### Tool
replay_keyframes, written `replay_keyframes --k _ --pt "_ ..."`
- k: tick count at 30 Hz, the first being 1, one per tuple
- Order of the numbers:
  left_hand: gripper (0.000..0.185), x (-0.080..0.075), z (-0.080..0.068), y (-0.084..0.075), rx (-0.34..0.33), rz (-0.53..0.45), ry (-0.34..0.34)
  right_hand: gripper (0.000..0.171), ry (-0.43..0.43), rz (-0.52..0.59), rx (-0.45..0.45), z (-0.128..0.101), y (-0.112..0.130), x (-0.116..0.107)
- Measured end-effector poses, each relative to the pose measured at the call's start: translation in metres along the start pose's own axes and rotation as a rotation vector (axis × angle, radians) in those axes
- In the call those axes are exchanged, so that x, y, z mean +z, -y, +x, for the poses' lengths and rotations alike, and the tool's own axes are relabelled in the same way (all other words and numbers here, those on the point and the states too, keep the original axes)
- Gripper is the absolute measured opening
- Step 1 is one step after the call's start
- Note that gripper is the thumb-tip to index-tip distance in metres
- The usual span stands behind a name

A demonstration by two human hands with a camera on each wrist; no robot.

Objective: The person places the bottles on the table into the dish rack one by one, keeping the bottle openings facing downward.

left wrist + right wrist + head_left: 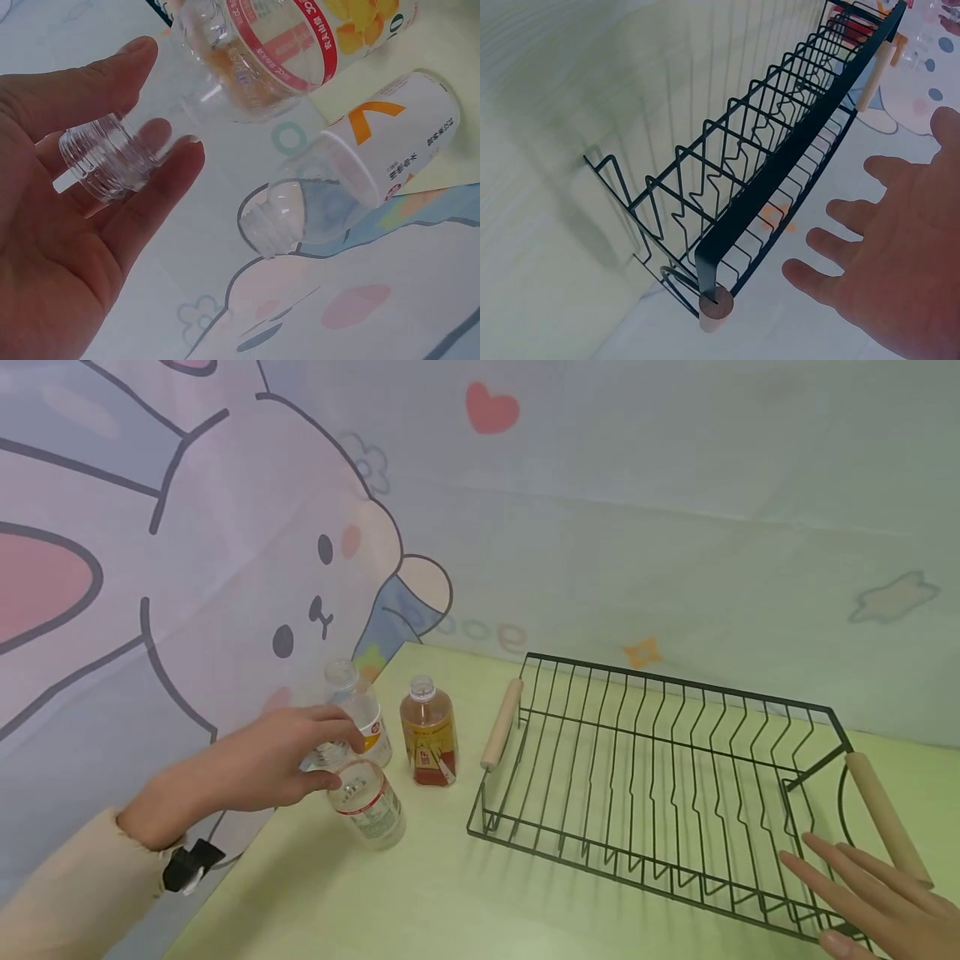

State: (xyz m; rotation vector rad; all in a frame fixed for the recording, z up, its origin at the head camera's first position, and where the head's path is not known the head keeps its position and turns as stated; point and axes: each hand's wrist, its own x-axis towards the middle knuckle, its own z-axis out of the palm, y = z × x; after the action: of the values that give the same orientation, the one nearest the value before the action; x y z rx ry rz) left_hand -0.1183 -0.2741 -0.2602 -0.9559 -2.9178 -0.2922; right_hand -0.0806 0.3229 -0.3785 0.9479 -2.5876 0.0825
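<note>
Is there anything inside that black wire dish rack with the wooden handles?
The black wire dish rack shows only bare wires, with the green table visible through them. Its near right corner is covered by the right hand.

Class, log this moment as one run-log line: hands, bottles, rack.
left hand: grips clear bottle's neck | right hand: open, at rack | two other bottles upright nearby

left arm: cream long sleeve [71, 877] | wrist: black clip-on device [191, 864] | hands: bare
</note>
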Motion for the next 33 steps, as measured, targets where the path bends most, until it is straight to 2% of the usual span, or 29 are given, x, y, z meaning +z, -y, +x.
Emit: replay_keyframes --k 3,7,14,22,25,33 --pt "0.034 -0.004 -0.001 0.0 0.009 0.005 -0.013 0.075 -0.019 0.003 -0.035 0.004 0.0 0.003" --pt "0.035 -0.009 -0.001 -0.001 0.04 0.023 -0.038 0.075 -0.004 0.001 -0.031 0.004 -0.002 0.009" --pt "0.039 -0.021 -0.002 -0.006 0.083 0.041 -0.085 0.074 0.083 -0.001 0.05 -0.002 -0.003 0.018" --pt "0.044 -0.032 -0.003 -0.013 0.175 0.078 -0.168 0.07 0.172 0.018 0.153 -0.005 0.003 0.02" --pt "0.047 -0.038 -0.003 -0.015 0.206 0.083 -0.203 0.069 0.157 0.04 0.154 -0.004 0.006 0.018" --pt "0.047 -0.049 -0.005 -0.021 0.26 0.103 -0.28 0.069 0.046 0.111 0.049 0.007 0.016 0.006"
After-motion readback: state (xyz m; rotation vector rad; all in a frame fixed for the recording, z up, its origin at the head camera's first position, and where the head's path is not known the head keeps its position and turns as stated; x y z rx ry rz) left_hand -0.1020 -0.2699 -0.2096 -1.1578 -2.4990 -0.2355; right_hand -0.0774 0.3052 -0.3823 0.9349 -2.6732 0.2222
